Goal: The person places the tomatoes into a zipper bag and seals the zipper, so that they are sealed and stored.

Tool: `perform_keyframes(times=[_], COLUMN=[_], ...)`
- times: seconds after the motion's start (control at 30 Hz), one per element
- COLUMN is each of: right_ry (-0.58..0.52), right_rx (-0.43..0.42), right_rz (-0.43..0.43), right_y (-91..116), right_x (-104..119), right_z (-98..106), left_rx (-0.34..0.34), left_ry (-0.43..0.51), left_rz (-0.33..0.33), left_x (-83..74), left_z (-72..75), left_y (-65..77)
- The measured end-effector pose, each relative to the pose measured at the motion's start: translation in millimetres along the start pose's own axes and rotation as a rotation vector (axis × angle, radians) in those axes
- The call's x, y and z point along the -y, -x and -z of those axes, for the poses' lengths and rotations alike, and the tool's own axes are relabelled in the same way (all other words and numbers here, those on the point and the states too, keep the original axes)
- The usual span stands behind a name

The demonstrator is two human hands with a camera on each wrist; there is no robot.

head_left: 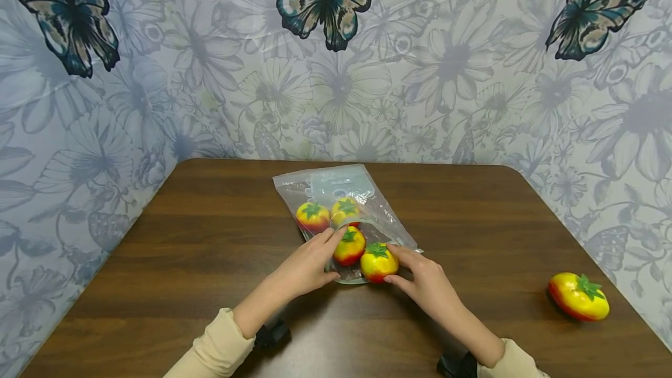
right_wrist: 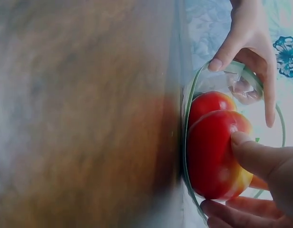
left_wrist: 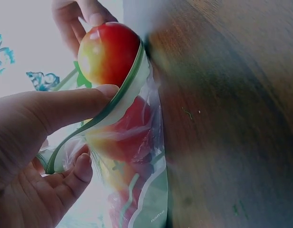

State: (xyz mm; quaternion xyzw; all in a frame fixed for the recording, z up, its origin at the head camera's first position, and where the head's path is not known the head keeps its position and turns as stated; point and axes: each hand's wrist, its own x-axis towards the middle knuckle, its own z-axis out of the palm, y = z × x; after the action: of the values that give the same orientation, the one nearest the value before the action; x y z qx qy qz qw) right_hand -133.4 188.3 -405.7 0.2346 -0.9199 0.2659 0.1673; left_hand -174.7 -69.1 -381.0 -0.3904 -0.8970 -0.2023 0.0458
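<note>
A clear zip bag point(head_left: 385, 214) with a green-edged mouth lies on the table, its mouth spread toward me. Inside are several red-and-yellow fruits point(head_left: 312, 217) with green leafy tops, smooth and shiny. My left hand point(head_left: 315, 258) holds the bag's rim, with the thumb point(left_wrist: 84, 102) on the near edge and the fingers inside the mouth. My right hand point(head_left: 427, 279) grips one fruit point(head_left: 379, 263) between thumb and fingers at the opening. In the right wrist view that fruit point(right_wrist: 215, 156) sits within the rim, against another fruit point(right_wrist: 210, 102).
Another red-and-yellow fruit point(head_left: 577, 296) lies on its side near the right edge of the brown wooden table point(head_left: 210, 238). Behind the table hangs a flowered cloth point(head_left: 341, 92) with butterflies. Dark wrist devices point(head_left: 273, 334) sit under both forearms.
</note>
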Motion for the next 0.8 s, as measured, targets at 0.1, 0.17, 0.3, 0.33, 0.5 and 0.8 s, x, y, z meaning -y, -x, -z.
perform_keyframes(times=[0.1, 0.17, 0.3, 0.33, 0.5, 0.8], right_ry=[-0.021, 0.001, 0.078, 0.096, 0.101, 0.128], right_rx=[-0.016, -0.012, 0.025, 0.031, 0.012, -0.057], right_rz=[-0.012, -0.028, -0.063, -0.066, -0.056, -0.072], right_y=[-0.4, -0.4, -0.1, 0.0, -0.8, -4.3], right_x=[-2.1, -3.1, -4.3, -4.6, -5.7, -6.5], right_z=[-1.7, -2.5, -4.1, -4.5, -7.2, -12.3], left_rx=[-0.005, -0.007, -0.007, -0.007, -0.011, -0.018], left_ry=[-0.001, -0.003, -0.009, -0.01, -0.019, -0.026], left_rz=[-0.006, -0.008, -0.01, -0.011, -0.019, -0.028], left_x=[0.7, 0.8, 1.0, 1.0, 1.2, 2.5], left_z=[-1.1, -1.3, -1.6, -1.7, -2.0, -1.8], left_y=[-0.3, -0.5, -0.9, -0.9, -0.2, -1.3])
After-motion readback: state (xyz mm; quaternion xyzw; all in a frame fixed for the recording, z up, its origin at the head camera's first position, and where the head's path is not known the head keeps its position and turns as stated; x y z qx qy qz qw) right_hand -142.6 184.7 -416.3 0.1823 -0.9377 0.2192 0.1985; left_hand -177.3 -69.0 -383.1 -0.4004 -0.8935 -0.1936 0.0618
